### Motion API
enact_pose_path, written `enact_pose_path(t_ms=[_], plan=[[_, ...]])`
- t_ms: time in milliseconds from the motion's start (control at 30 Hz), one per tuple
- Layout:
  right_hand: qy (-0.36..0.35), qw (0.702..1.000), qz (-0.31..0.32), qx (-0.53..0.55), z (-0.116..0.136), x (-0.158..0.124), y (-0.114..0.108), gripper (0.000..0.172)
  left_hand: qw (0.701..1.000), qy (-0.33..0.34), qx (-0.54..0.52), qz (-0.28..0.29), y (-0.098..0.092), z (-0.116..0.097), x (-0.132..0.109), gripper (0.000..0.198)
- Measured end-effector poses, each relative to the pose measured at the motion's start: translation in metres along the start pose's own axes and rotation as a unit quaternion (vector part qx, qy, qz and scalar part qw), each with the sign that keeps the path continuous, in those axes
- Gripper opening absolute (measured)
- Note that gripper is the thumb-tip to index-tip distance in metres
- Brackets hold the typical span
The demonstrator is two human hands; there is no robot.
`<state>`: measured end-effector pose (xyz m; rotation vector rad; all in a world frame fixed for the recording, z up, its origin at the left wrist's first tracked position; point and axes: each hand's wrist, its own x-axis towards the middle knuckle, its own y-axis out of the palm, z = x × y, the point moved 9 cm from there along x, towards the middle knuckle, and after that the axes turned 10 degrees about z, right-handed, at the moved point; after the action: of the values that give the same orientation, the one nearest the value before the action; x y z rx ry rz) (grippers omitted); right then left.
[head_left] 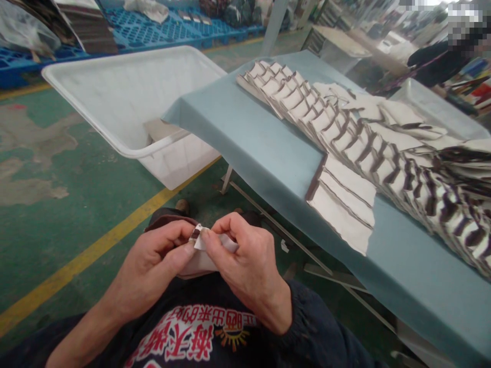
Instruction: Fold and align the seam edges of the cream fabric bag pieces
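Observation:
In front of my lap I hold a soft brown-and-white fabric piece [197, 263], its brown side showing at the left and its pale side below. My left hand [153, 263] is closed, pinching the top edge between thumb and fingers. Close beside it, my right hand [249, 255] pinches the same edge and a small white flap [230, 243]. A narrow dark strip shows between the two thumbs. Fingers and palms cover much of the piece, so its full shape is hidden.
To my right, a table with a blue-grey cover [264, 148] bears long overlapping rows of white pieces with dark edges [356, 138]. A few lie apart near its front edge [345, 204]. A white plastic tub [126, 97] stands left of the table. Behind are blue pallets [153, 30].

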<state>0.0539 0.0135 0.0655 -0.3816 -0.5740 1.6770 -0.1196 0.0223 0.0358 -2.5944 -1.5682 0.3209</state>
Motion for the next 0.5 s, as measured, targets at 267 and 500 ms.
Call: enact_pose_path(t_ms=[267, 500], plan=[[0.005, 1.0, -0.004, 0.023, 0.001, -0.003, 0.009, 0.028, 0.996, -0.045, -0.078, 0.001, -0.003, 0.036, -0.007, 0.037], [0.012, 0.997, -0.043, 0.057, -0.001, -0.008, 0.01, 0.026, 0.999, -0.02, -0.046, -0.022, 0.002, 0.014, -0.008, 0.028]])
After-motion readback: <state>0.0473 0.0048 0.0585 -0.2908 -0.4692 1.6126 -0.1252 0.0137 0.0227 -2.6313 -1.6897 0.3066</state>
